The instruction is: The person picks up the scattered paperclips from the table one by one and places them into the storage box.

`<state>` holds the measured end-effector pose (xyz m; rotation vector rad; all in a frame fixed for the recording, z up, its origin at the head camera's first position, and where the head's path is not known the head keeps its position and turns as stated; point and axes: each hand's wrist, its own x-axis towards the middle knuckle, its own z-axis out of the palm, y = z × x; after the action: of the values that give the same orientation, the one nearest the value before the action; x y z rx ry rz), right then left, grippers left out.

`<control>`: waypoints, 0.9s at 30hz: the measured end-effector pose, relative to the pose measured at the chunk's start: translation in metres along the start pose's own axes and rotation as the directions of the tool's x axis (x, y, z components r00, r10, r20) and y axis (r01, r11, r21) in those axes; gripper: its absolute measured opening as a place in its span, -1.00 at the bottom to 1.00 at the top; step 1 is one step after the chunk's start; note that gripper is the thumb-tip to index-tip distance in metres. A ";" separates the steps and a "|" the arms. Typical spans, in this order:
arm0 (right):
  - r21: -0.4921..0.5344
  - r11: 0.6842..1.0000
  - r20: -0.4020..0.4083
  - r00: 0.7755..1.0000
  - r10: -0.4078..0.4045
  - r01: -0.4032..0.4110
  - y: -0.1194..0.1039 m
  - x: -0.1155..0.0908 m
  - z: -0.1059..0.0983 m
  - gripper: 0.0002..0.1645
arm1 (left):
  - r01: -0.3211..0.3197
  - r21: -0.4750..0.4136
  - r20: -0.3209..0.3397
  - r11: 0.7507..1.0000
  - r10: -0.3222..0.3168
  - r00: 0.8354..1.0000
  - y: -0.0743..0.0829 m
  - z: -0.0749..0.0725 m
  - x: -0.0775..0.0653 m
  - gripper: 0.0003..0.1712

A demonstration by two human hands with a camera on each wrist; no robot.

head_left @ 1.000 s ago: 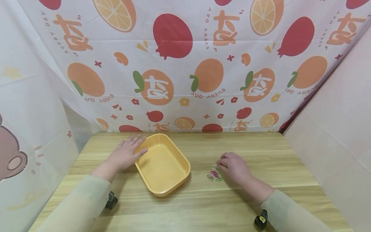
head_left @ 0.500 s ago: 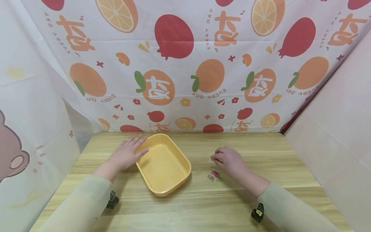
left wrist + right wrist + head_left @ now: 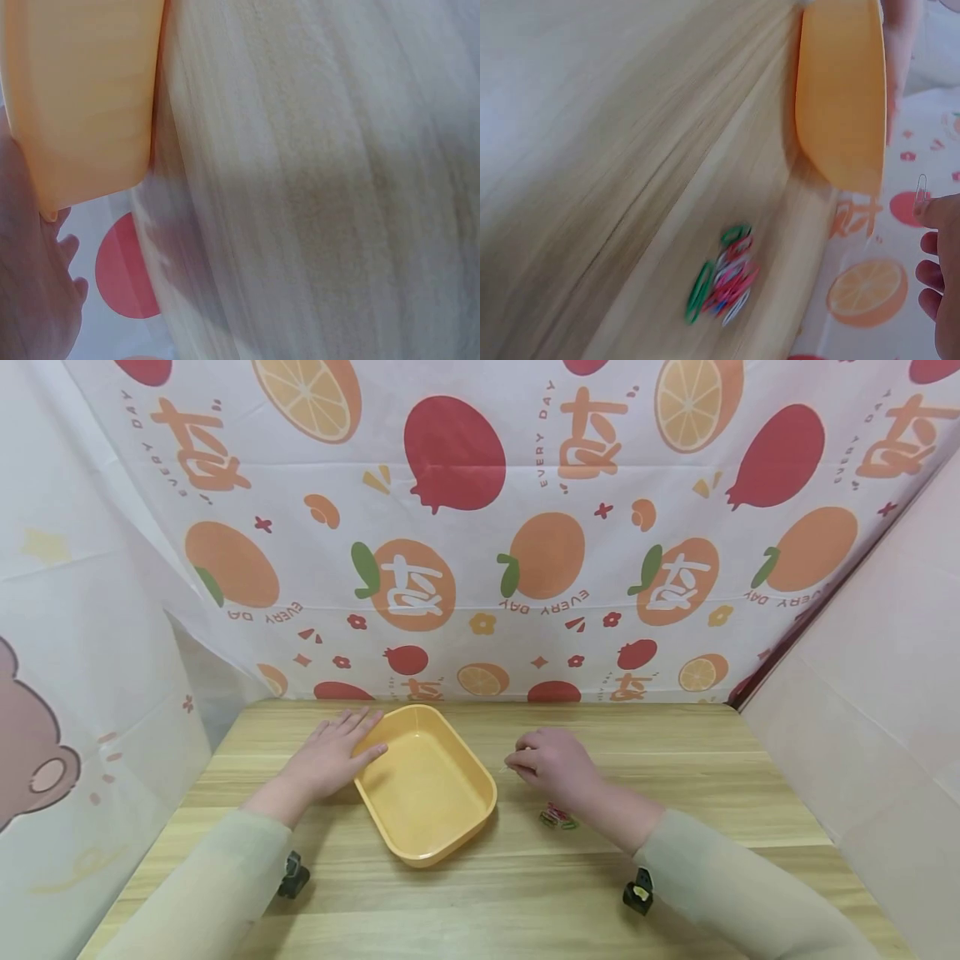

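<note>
My right hand (image 3: 558, 766) pinches a pale paper clip (image 3: 922, 186) between thumb and fingertips, held above the table to the right of a yellow plastic bin (image 3: 422, 852). The clip sticks out past the fingertips in the right wrist view. On the bin's left rim rests my left hand (image 3: 324, 758), fingers stretched out along the outer side and thumb reaching over the edge. A small pile of paper clips (image 3: 731, 277) in pink, red, green and white lies on the table, partly hidden by my right forearm in the head view.
A wood-grain table (image 3: 480, 910) lies under everything. Behind it hangs a fruit-print curtain (image 3: 472, 568), with pale cloth on both sides. The bin shows a bare floor. A black wrist camera (image 3: 639, 893) hangs below the right sleeve.
My right hand has moved left from the clip pile toward the bin, carrying the paper clip. My left hand and the bin have stayed in place.
</note>
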<state>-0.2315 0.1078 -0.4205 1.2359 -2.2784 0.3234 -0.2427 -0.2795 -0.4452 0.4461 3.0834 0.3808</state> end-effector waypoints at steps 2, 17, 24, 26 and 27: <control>-0.004 1.000 -0.008 0.999 -0.031 0.031 -0.005 0.006 0.002 -0.92 | 0.001 0.002 0.000 1.000 -0.001 1.000 0.000 0.000 0.000 -0.13; 0.033 0.987 0.114 0.980 -0.162 0.159 -0.032 0.040 0.015 -0.90 | -0.002 0.003 -0.005 1.000 0.002 1.000 0.000 -0.001 0.000 -0.10; 0.016 0.958 0.224 0.933 -0.283 0.287 -0.040 0.057 0.028 -0.82 | 0.004 0.006 0.002 1.000 -0.004 1.000 -0.001 0.000 0.000 -0.09; 0.001 0.951 0.272 0.915 -0.298 0.309 -0.043 0.062 0.031 -0.78 | 0.004 0.008 0.000 1.000 -0.004 1.000 -0.001 0.000 0.000 -0.09; -0.006 0.950 0.302 0.906 -0.297 0.313 -0.044 0.064 0.032 -0.77 | 0.004 0.009 -0.001 1.000 -0.004 1.000 -0.001 0.000 0.000 -0.09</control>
<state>-0.2343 0.0237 -0.4136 1.6808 -2.2649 -0.0450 -0.2429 -0.2800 -0.4456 0.4399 3.0875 0.3678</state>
